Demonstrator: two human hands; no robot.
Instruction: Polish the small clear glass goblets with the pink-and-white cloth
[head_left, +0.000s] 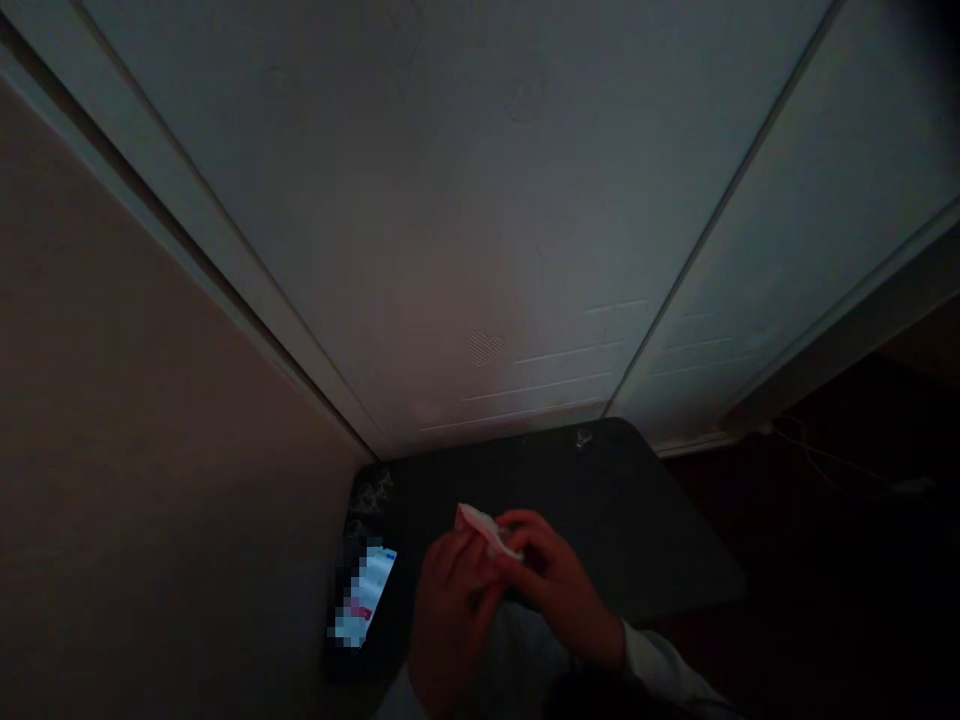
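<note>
A small, thin pink-and-white folded piece [480, 522] is held between my two hands above the dark table. Whether it is paper, cloth or a packet I cannot tell in this dim light. My left hand [450, 605] is closed on its left and lower side. From the right, the fingers of my right hand [562, 575] pinch its edge near the lower right end. The fingertips of both hands come close together, and part of the piece is hidden behind them.
A lit phone [367, 598], partly pixelated, lies at the left of the dark table [637, 520]. Crumpled clear plastic [373, 490] sits at the back left corner, and a small shiny bit [583, 438] near the back edge. White panels [450, 250] rise behind; a wall [187, 450] stands left.
</note>
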